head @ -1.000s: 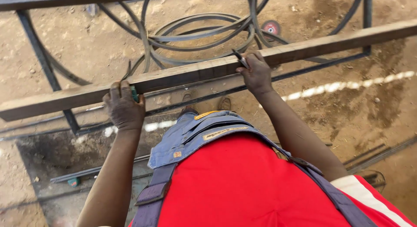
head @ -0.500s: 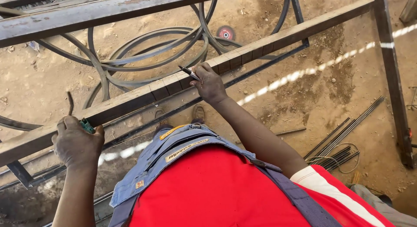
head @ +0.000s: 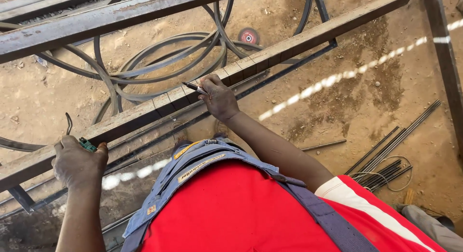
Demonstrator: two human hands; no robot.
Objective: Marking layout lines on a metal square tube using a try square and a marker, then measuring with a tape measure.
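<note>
The steel beam (head: 144,114) runs slantwise across the view, from lower left to upper right, above the sandy ground (head: 337,102), with dark marks drawn across its top face. The right hand (head: 219,98) rests on the beam's near edge, fingers closed around a marker pen (head: 195,88) whose tip lies on the beam's top. The left hand (head: 77,160) is clenched on the beam farther left, gripping a small green-handled tool (head: 88,145) with a thin bent metal hook (head: 69,123) rising above it. Beyond the beam, dark cables (head: 164,64) coil on the ground beside a red grinding disc (head: 249,36). A bundle of thin rods (head: 390,155) lies to the right.
</note>
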